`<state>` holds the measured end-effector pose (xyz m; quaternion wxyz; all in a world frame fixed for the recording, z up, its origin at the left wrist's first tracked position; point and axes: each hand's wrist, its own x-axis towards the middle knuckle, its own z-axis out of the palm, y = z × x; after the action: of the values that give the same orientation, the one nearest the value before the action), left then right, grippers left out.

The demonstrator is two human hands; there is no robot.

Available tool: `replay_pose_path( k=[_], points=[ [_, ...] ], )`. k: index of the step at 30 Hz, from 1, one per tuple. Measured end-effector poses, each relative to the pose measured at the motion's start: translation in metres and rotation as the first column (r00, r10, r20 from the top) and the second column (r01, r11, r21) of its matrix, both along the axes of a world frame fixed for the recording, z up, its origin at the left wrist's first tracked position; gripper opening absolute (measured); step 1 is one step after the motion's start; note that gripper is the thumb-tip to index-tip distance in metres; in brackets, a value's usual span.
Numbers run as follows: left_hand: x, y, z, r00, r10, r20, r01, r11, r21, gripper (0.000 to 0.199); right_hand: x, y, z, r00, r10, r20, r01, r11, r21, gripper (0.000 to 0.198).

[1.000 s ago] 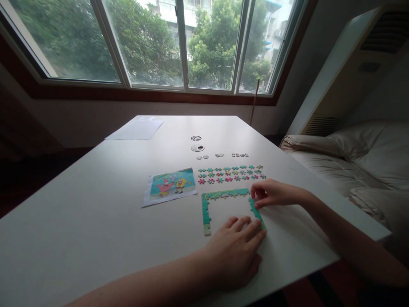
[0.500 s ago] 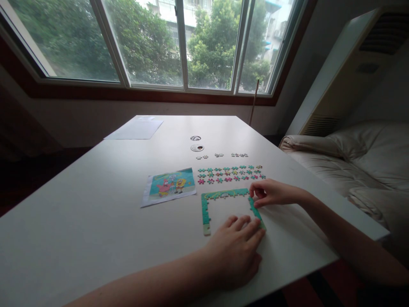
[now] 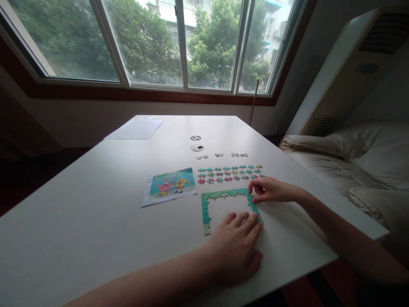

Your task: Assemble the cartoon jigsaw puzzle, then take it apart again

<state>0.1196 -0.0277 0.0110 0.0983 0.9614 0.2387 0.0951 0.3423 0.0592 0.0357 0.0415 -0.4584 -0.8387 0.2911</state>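
On the table lies a partly joined jigsaw border (image 3: 205, 213) of green pieces, with its top, left and right sides showing. My left hand (image 3: 238, 245) rests palm down over the lower right, fingers spread, fingertips touching the right side's lower end. My right hand (image 3: 268, 189) is curled at the upper right corner, index finger and thumb gripping the right side. Part of that side is hidden by my fingers. Beyond the border lie rows of loose jigsaw pieces (image 3: 227, 173) in teal, pink and yellow. Left of them is a cartoon picture sheet (image 3: 172, 184).
Farther back on the white table (image 3: 96, 204) are several small grey pieces (image 3: 239, 154) and two round items (image 3: 197, 148). White paper (image 3: 137, 129) lies at the far left corner. A cream sofa (image 3: 345, 149) stands right of the table; a window (image 3: 153, 47) is behind it.
Both hands have shifted slightly away from me and to the left. The border's right side has moved with them, closing up against the top side at the corner.
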Motion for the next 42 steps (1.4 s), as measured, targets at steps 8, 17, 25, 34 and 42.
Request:
replay_pose_path(
  k=[8, 17, 25, 34, 42],
  points=[
    [0.001, -0.001, 0.001, 1.0, 0.002, 0.008, -0.002, 1.0, -0.011, 0.052, -0.003, -0.004, 0.006, 1.0, -0.028, 0.013, 0.027, 0.997, 0.074, 0.022],
    [0.002, 0.0, 0.0, 1.0, 0.005, 0.014, -0.005, 1.0, -0.014, 0.052, -0.01, 0.003, -0.014, 0.988, -0.144, -0.064, 0.156, 0.953, 0.259, 0.016],
    [0.001, -0.001, 0.0, 1.0, 0.005, -0.001, -0.005, 1.0, -0.005, 0.052, -0.013, 0.003, -0.02, 0.981, -0.184, -0.063, 0.194, 0.947, 0.256, 0.019],
    [-0.007, 0.008, 0.003, 1.0, 0.025, 0.009, -0.026, 0.997, 0.07, 0.049, 0.0, 0.005, -0.007, 0.989, -0.133, -0.065, 0.145, 0.963, 0.228, 0.023],
    [-0.054, 0.041, 0.025, 0.973, 0.221, -0.064, -0.209, 0.965, 0.159, 0.039, -0.003, 0.0, -0.002, 0.999, -0.042, 0.018, 0.039, 0.988, 0.149, 0.022]
  ],
)
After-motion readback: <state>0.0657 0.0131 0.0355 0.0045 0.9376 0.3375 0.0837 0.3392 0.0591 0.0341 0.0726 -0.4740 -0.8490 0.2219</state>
